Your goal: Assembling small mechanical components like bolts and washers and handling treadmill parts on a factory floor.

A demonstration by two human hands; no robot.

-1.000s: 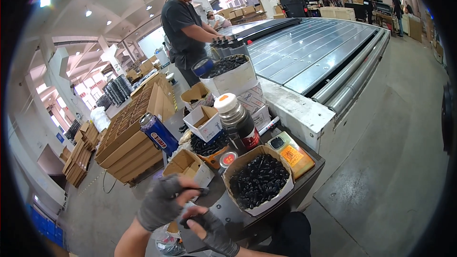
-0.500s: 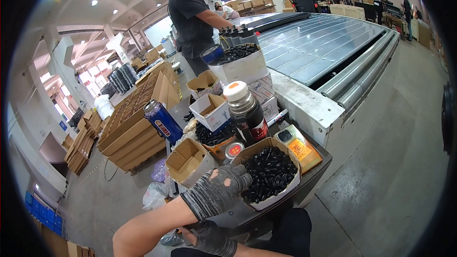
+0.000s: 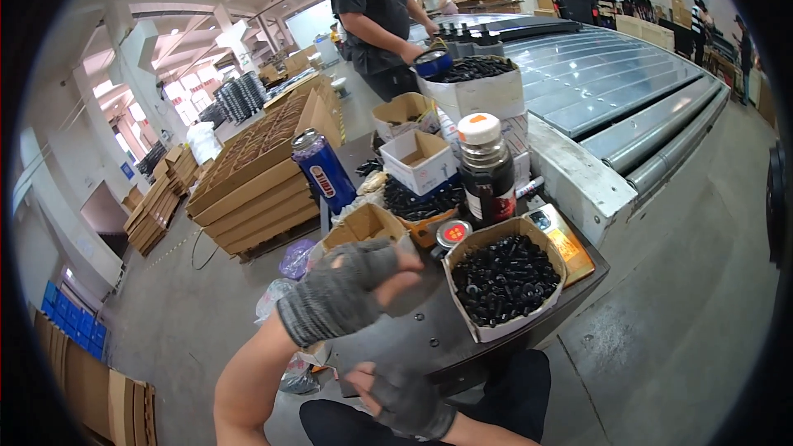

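Observation:
My left hand (image 3: 351,285), in a grey fingerless glove, hovers over the table beside an open cardboard box (image 3: 372,227). Its thumb and fingers point right and are smeared by motion. Low at the table's front edge, my right hand (image 3: 405,400) wears a dark fingerless glove. Its fingers are curled together; whatever they hold is hidden. Right of my left hand stands a carton of small black parts (image 3: 505,281). Two small dark rings (image 3: 420,316) lie on the dark tabletop (image 3: 388,347). A round tin (image 3: 453,234) with a red label sits beside the carton.
Behind the carton stand a flask (image 3: 487,169) with a white lid and a phone (image 3: 566,244). A blue can (image 3: 324,172) and a white box (image 3: 419,161) are farther left. A metal-slatted table (image 3: 611,74) stretches back right. A person (image 3: 372,16) works beyond the boxes.
My left hand has left the carton of black parts and moved left. My right hand has shifted a little right and shows more. The view has turned slightly left.

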